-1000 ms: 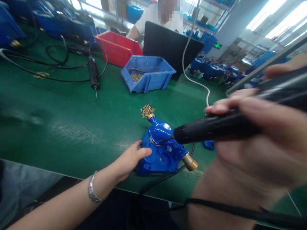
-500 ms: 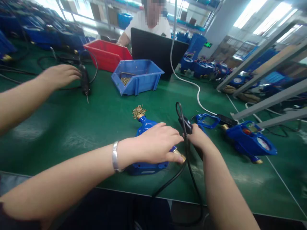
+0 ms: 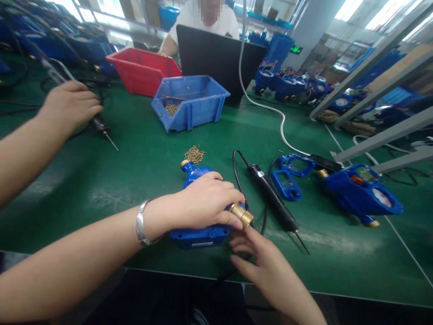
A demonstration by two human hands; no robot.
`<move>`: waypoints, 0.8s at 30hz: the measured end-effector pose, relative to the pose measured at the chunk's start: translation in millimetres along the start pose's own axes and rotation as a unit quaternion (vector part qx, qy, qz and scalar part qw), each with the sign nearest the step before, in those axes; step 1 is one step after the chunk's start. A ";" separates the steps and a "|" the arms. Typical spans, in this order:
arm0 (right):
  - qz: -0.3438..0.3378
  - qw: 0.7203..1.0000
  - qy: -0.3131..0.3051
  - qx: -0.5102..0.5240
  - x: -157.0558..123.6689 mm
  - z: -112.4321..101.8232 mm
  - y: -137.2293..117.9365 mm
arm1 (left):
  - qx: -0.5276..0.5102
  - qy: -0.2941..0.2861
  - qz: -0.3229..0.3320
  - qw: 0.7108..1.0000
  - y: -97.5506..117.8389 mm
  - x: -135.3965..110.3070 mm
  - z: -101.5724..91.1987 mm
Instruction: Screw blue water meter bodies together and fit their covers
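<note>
Head view: a blue meter (image 3: 203,235) rests near the close edge of a green table (image 3: 142,174), with the left hand (image 3: 206,201) laid over its top. That hand grasps the meter, thumb and fingers around the base of its brass end (image 3: 241,215). The right hand (image 3: 264,262) holds nothing, fingers apart and loosely bent just below the brass; whether a fingertip touches it cannot be told. Good handling would probably keep the left grip firm and bring the right hand under the brass end, so that the piece does not roll. A heap of screws (image 3: 194,155) lies right behind the meter, where a swing could scatter it. At right lies a black screwdriver (image 3: 272,196); its cord (image 3: 236,176) runs behind the brass end and could snag. Farther right are blue frames (image 3: 295,194) and a second meter (image 3: 360,194); beyond the screws stand a blue bin (image 3: 203,113) and a red bin (image 3: 135,76). At left, another person's hand (image 3: 69,106) is on a second screwdriver (image 3: 100,124).
</note>
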State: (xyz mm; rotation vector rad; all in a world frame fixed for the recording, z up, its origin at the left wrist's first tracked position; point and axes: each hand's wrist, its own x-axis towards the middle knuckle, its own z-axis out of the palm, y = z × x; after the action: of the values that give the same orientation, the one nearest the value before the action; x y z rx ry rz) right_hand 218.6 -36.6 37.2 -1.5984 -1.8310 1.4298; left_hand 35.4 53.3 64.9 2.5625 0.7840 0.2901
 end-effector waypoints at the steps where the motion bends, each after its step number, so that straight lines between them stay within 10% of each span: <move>1: -0.025 0.999 0.006 0.025 6.0 10.6 2.9 | -0.009 0.000 -0.005 1.000 -0.5 -2.2 -1.5; 13: -0.156 0.954 0.024 0.254 50.3 45.4 14.8 | -0.161 0.058 -0.069 0.983 -0.7 -29.1 -17.0; 20: -0.057 0.889 0.110 0.441 47.0 28.2 4.4 | -0.514 0.211 -0.149 0.818 0.0 -56.9 -9.7; 24: -0.031 0.886 0.130 0.444 44.6 21.5 -1.2 | -0.561 0.257 -0.131 0.776 -1.3 -65.6 3.9</move>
State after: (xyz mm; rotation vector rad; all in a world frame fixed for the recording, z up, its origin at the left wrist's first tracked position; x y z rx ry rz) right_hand 187.1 -7.2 12.8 -1.1403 -0.8315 1.5810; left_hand -17.5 15.4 56.3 1.2149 0.7776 1.0282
